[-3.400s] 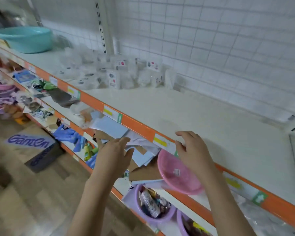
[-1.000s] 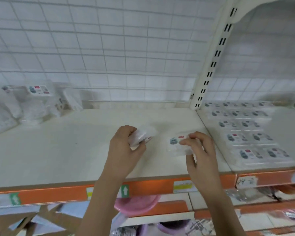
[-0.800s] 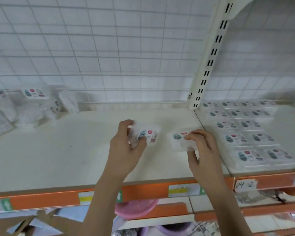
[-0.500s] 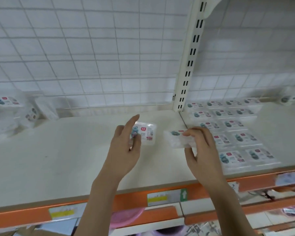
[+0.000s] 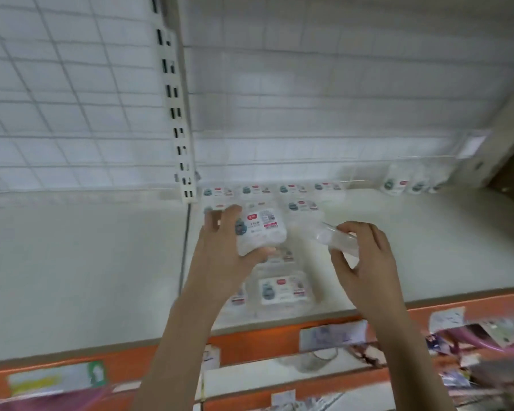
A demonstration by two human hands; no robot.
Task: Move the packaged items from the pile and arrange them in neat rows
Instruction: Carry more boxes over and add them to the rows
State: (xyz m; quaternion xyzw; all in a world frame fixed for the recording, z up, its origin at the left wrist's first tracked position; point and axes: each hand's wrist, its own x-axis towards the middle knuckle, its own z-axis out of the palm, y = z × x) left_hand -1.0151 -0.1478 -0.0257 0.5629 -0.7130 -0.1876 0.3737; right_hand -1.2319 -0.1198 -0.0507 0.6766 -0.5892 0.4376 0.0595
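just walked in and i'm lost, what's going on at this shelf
A person is stocking a white shelf with small clear packaged items. The left hand grips one labelled package, label up, and the right hand holds another clear package turned edge-on. Both are held above the rows of packages already laid flat beside the slotted upright. A few more packages stand at the back right. Neither held package is set down yet.

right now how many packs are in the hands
2. The left hand grips a labelled pack, label facing up; the right hand holds a clear pack edge-on. More packs lie on the shelf beneath.
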